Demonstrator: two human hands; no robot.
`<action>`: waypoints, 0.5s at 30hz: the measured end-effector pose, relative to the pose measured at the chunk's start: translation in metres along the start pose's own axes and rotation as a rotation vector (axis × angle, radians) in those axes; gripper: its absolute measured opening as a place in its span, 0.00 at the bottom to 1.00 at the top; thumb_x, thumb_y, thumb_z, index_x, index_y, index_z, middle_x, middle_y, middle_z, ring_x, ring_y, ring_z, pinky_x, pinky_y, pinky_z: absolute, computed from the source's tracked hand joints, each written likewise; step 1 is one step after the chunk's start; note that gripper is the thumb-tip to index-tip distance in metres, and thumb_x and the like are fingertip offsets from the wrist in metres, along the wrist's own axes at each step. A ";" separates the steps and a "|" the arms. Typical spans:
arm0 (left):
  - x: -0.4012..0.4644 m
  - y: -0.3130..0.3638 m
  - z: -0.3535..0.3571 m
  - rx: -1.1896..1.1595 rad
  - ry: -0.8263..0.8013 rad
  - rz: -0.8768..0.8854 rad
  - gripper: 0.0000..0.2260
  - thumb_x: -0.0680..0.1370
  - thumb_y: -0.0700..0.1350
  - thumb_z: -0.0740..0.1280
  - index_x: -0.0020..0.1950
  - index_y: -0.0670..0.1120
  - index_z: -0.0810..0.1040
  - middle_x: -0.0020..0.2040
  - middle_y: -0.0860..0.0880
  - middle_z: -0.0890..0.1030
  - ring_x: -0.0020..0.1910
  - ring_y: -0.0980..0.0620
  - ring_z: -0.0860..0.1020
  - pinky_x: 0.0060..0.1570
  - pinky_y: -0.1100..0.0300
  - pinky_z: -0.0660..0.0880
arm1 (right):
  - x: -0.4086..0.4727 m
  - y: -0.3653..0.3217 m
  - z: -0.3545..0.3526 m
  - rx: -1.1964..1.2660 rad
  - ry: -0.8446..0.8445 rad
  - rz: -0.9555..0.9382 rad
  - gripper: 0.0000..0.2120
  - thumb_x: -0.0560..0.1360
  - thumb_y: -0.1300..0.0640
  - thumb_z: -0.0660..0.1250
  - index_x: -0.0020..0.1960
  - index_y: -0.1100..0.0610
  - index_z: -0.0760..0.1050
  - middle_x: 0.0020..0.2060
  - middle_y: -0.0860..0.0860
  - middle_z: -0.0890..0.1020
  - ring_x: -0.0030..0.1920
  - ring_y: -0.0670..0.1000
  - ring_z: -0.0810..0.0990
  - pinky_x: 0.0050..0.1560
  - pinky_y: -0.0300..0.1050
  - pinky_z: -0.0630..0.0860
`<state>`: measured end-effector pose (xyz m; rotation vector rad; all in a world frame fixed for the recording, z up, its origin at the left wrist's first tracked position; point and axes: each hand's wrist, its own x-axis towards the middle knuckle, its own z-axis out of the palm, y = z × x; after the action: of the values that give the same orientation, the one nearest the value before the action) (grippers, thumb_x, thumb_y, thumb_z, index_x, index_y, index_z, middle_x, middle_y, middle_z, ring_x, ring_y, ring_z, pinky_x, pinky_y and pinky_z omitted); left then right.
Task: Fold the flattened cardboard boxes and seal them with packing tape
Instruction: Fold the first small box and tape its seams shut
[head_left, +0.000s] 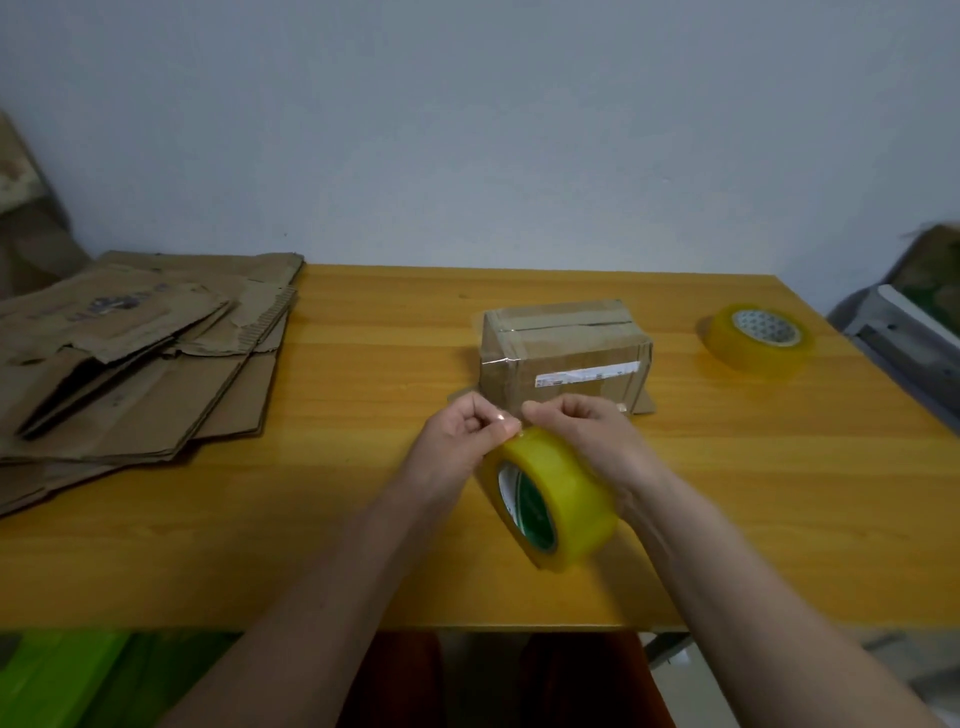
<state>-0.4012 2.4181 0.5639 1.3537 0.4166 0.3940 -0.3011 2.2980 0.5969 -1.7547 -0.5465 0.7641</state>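
- A pale wall (467, 130) backs a yellow wooden table (363, 545).
- A stack of flattened cardboard boxes (135, 353) lies on the table's left end.
- A folded, taped box (563, 353) stands mid-table, just beyond both hands.
- A spare tape roll (759, 336) lies flat to the right, well apart.
- The right hand (587, 436) curls over the held tape roll (553, 496), raised on edge.
- The left hand (460, 436) pinches the loose tape end (500, 415) at the roll's top.

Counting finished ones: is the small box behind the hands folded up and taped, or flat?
Folded up and taped. The small box stands as a closed block on the table, with clear tape strips along its top seam and end.
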 end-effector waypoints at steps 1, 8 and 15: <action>-0.001 0.001 0.001 0.015 -0.011 0.024 0.07 0.71 0.43 0.72 0.36 0.52 0.78 0.44 0.44 0.79 0.45 0.49 0.76 0.50 0.54 0.74 | -0.001 -0.002 -0.002 0.065 -0.007 -0.005 0.10 0.73 0.55 0.72 0.42 0.62 0.78 0.35 0.53 0.80 0.34 0.49 0.77 0.36 0.42 0.75; -0.008 0.018 0.007 0.233 0.123 0.120 0.06 0.71 0.38 0.75 0.37 0.46 0.80 0.38 0.49 0.82 0.36 0.59 0.78 0.38 0.71 0.73 | -0.004 -0.002 -0.006 0.181 0.027 -0.072 0.10 0.75 0.60 0.70 0.35 0.57 0.73 0.29 0.50 0.76 0.30 0.46 0.73 0.35 0.40 0.71; -0.016 0.023 0.015 0.316 0.245 0.148 0.07 0.68 0.39 0.78 0.40 0.47 0.81 0.37 0.51 0.85 0.37 0.57 0.82 0.36 0.70 0.74 | -0.013 0.001 0.001 0.206 0.104 -0.122 0.10 0.76 0.60 0.68 0.37 0.59 0.73 0.29 0.50 0.75 0.31 0.45 0.73 0.34 0.37 0.72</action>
<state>-0.4081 2.4010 0.5900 1.6564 0.6021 0.6406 -0.3107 2.2897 0.5991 -1.5466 -0.4815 0.6174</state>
